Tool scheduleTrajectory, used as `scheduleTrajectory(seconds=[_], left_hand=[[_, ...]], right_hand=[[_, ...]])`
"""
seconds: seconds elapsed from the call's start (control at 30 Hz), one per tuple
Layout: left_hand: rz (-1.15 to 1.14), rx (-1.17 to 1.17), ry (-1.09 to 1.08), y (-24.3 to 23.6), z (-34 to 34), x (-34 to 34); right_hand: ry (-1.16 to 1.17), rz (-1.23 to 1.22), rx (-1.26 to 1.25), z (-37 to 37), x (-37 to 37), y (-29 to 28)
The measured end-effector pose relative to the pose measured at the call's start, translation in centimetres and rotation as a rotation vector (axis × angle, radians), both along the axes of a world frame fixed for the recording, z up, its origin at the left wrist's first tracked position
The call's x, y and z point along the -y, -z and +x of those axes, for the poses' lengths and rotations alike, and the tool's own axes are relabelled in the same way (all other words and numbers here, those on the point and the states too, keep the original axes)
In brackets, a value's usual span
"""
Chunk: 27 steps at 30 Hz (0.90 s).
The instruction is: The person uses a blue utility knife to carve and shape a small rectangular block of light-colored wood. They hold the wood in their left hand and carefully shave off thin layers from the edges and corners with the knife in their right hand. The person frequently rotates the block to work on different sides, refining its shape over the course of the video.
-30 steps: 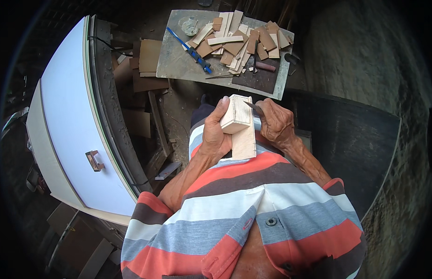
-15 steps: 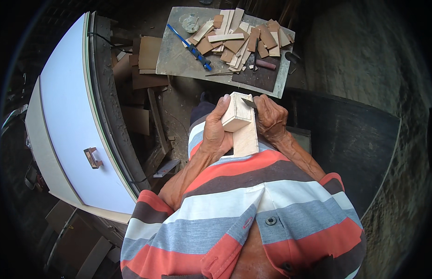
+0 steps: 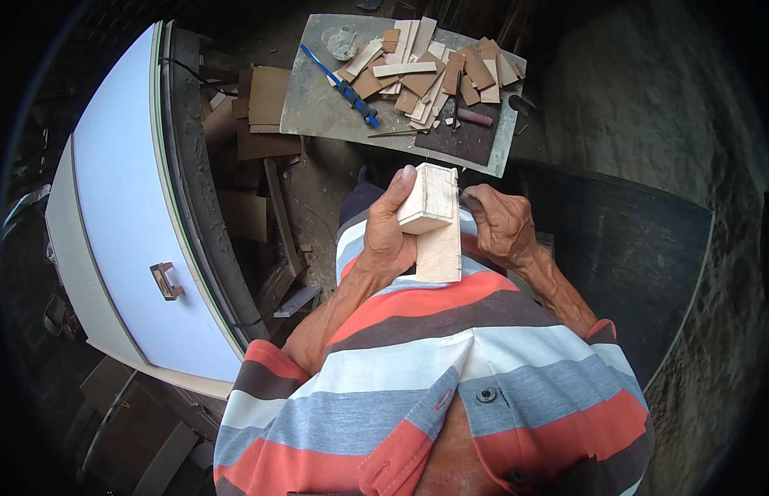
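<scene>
My left hand [image 3: 389, 231] is closed round the left side of a small pale wooden box [image 3: 435, 192], thumb along its upper edge. The box is a raised block on a longer flat board [image 3: 438, 258], whose lower end points towards my belly. Just right of the box, my right hand [image 3: 502, 220] is closed, finger and thumb pinched on a thin dark blade [image 3: 464, 193]. Only a sliver of the blade shows, close to the box's right edge; whether it touches the wood I cannot tell.
Ahead stands a low table [image 3: 318, 107] with a heap of wood offcuts [image 3: 417, 78], a blue strap-like tool [image 3: 343, 87] and a hammer [image 3: 474, 117]. A large white panel with a handle [image 3: 166, 281] stands to my left. A dark board [image 3: 632, 248] lies at right.
My right hand has moved right and slightly down, away from the box's top face. The blade, seen broad before, now shows only thinly. The left hand keeps its hold on the box.
</scene>
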<state>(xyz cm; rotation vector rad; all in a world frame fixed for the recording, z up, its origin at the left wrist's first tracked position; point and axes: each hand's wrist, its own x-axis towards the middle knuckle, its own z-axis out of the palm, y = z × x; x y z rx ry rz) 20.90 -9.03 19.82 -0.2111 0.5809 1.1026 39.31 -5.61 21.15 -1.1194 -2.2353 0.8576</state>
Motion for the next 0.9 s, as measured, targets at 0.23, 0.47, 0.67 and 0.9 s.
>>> scheduleTrajectory(seconds=[0.23,0.47,0.67,0.9], left_hand=[[-0.020,0.012,-0.017,0.5,0.0,0.2],[-0.045,-0.064,-0.007,0.5,0.2,0.8],[-0.052,-0.127,0.029,-0.1,0.3,0.6],[-0.069,-0.056,-0.013,0.2,0.5,0.4]], right_hand=[[0.048,0.230,0.126,-1.1,-0.1,0.9],[0.112,0.305,0.166,-1.2,0.4,2.9],[0.146,0.226,0.209,-0.7,1.4,3.9],[0.096,0.209,0.105,0.0,0.8,2.5]])
